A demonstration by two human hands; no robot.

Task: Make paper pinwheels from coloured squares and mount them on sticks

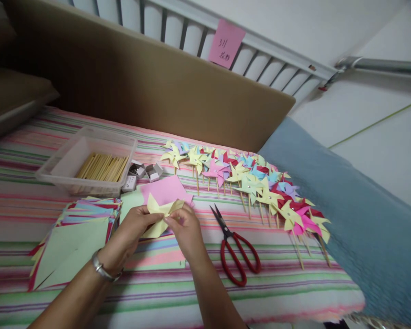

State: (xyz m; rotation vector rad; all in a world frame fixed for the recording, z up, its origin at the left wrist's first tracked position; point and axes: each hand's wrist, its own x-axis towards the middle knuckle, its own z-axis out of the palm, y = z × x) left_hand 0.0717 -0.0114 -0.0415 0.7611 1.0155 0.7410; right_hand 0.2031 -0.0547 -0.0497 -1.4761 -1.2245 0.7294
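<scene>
Between my two hands is a pale yellow paper pinwheel [156, 231], its points folded in toward the middle. My left hand [137, 225] grips its left side, thumb pressed at the centre. With thumb and fingers pinched, my right hand [185, 225] holds the centre and right side; whether a pin is between the fingertips I cannot make out. Under and behind the hands lie a pink paper sheet [167, 188] and a pile of coloured sheets [157, 256]. Red-handled scissors [234, 246] rest to the right, blades slightly apart, untouched.
Many finished pinwheels on sticks [250, 185] spread along the right. A clear plastic box [85, 183] of wooden sticks [104, 167] stands at the back left beside small open boxes [154, 172]. Cut paper [77, 249] is stacked at the left. A cardboard panel [164, 87] lines the back.
</scene>
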